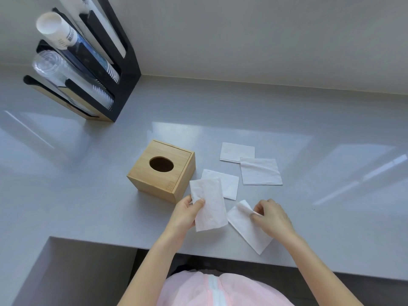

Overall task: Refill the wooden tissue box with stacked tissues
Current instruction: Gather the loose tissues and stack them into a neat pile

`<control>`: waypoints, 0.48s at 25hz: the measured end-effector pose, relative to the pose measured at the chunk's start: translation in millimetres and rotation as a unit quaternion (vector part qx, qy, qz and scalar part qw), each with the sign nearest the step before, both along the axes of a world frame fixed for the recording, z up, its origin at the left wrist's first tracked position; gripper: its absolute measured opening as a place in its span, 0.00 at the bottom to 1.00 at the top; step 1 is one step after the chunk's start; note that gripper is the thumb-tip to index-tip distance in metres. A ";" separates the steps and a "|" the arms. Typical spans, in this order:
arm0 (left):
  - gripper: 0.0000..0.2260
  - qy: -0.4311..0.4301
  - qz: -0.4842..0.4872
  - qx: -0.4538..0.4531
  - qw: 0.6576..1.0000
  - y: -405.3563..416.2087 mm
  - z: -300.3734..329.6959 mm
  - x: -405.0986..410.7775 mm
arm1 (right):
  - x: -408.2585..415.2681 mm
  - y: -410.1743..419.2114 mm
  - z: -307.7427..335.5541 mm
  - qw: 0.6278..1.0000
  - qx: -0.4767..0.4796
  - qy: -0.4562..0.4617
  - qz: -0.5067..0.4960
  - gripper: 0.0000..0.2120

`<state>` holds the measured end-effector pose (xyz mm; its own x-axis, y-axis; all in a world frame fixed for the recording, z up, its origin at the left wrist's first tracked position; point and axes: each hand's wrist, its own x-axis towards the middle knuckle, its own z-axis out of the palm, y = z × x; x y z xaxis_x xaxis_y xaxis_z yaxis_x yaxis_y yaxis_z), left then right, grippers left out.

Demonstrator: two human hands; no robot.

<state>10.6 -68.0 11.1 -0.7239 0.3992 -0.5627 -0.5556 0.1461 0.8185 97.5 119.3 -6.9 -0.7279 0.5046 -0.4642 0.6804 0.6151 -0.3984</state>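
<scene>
- The left hand (pixel 184 212) holds a folded white tissue (pixel 208 205) lifted off the grey desk (pixel 88 184), thumb curled over its near left edge and fingers behind it.
- The right hand (pixel 272 218) pinches the upturned corner of a second tissue (pixel 247 228), which otherwise lies flat on the desk under and just left of that hand, one corner reaching close to the desk's near edge.
- The two hands are apart, each clamped on its own tissue.
- The wooden tissue box (pixel 161 171) stands on the desk just beyond the left hand, nearly touching the held tissue's left edge; its lid is on and the oval opening (pixel 161 164) in the top looks dark, with nothing showing inside.
- Between the hands and a little farther out, a third tissue (pixel 228 184) lies flat, partly covered by the held one.
- Beyond the right hand lie two more flat tissues: a nearer one (pixel 260 172) overlapping the corner of a farther one (pixel 234 151).
- Well beyond the left hand, at the desk's far left, a black cup dispenser (pixel 123 69) holds tilted stacks of paper cups (pixel 55 29) and clear plastic cups (pixel 50 67).
</scene>
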 end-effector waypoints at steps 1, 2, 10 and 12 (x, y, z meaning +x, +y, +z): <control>0.04 0.000 -0.001 -0.002 1.000 -0.4 -0.8 0.8 | 0.8 1.2 1.2 0.999 -0.031 0.023 -0.019 0.03; 0.04 0.001 -0.004 -0.004 1.000 -0.7 -1.4 1.6 | 1.3 2.3 4.0 0.996 -0.066 0.049 -0.040 0.03; 0.08 -0.014 -0.009 -0.002 1.000 -1.3 -1.2 6.8 | -5.0 1.4 55.4 0.925 -0.289 0.219 -0.116 0.06; 0.08 -0.041 0.004 0.017 0.999 -1.4 -0.4 7.8 | -9.0 -4.9 64.6 0.881 -0.386 0.248 -0.117 0.06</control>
